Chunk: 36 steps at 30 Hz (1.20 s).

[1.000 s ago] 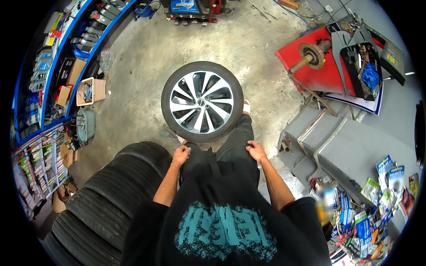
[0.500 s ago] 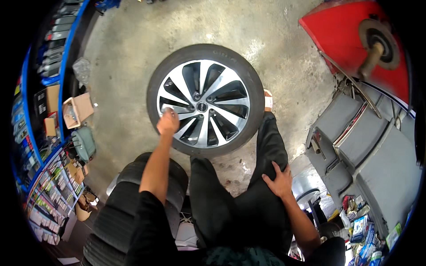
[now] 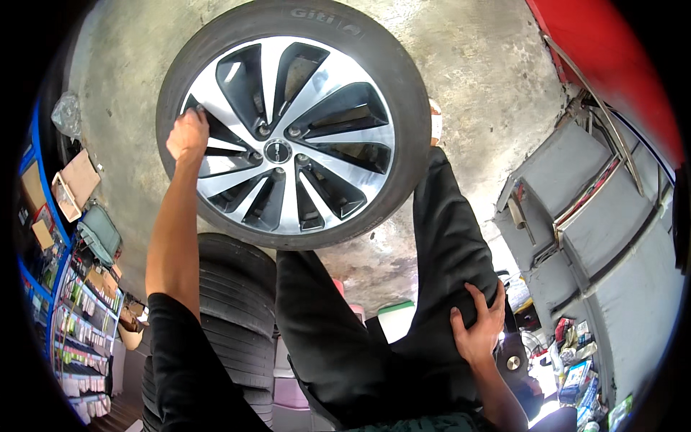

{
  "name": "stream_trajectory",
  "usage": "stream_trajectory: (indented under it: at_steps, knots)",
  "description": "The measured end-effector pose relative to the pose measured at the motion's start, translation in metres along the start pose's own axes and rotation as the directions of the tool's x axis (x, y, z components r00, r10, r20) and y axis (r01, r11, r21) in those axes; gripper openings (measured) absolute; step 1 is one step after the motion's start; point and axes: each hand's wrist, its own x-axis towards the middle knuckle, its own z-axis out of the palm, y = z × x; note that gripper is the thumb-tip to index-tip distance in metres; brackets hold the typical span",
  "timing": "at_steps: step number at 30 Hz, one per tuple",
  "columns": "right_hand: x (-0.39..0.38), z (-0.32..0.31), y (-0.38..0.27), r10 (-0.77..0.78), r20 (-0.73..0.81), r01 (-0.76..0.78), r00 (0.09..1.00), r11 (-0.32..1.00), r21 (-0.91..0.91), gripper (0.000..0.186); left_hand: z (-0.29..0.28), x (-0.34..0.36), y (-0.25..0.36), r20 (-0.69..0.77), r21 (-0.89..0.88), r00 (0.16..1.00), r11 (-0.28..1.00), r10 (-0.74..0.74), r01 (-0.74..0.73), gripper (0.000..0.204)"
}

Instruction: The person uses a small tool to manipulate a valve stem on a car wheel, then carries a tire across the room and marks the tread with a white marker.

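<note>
Concrete floor (image 3: 479, 68) shows around a lettered tire (image 3: 412, 129).

Concrete floor (image 3: 489, 65), pale grey-beige, blotched with darker stains and scattered specks, lighter worn patches toward right. On it: wheel (image 3: 288, 151), silver-and-black face up, dark tyre fitted around rim. Person's right foot (image 3: 436, 124) on floor just beside tyre's right edge. Crumpled clear plastic bag (image 3: 67, 115) near left side of floor. Tan box (image 3: 78, 180) and grey-green case (image 3: 101, 234) nearby, below bag in view; undersides hidden.
</note>
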Motion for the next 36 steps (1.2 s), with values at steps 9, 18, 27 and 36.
stream_trajectory:
  at_steps: [9, 18, 27, 36]
  knots:
    - [0.006, -0.008, 0.011, -0.046, 0.045, 0.044, 0.998, 0.998, 0.043, 0.055, 0.011, 0.016, -0.001, 0.013, -0.232, 0.993, 0.966, -0.114, 0.114, 0.046]
    - [0.011, -0.010, 0.012, -0.044, 0.037, 0.042, 0.998, 0.998, 0.042, 0.054, 0.018, 0.016, -0.002, -0.002, -0.383, 0.964, 0.891, -0.264, 0.243, 0.044]
    - [0.013, -0.012, 0.008, -0.034, 0.049, 0.031, 0.998, 0.998, 0.059, 0.053, 0.026, 0.016, 0.001, -0.017, -0.370, 0.935, 0.871, -0.354, 0.323, 0.053]
    - [0.015, -0.013, 0.004, -0.059, 0.016, 0.058, 0.998, 0.997, 0.051, 0.050, 0.020, 0.011, 0.000, -0.073, -0.317, 0.963, 0.921, -0.260, 0.224, 0.036]
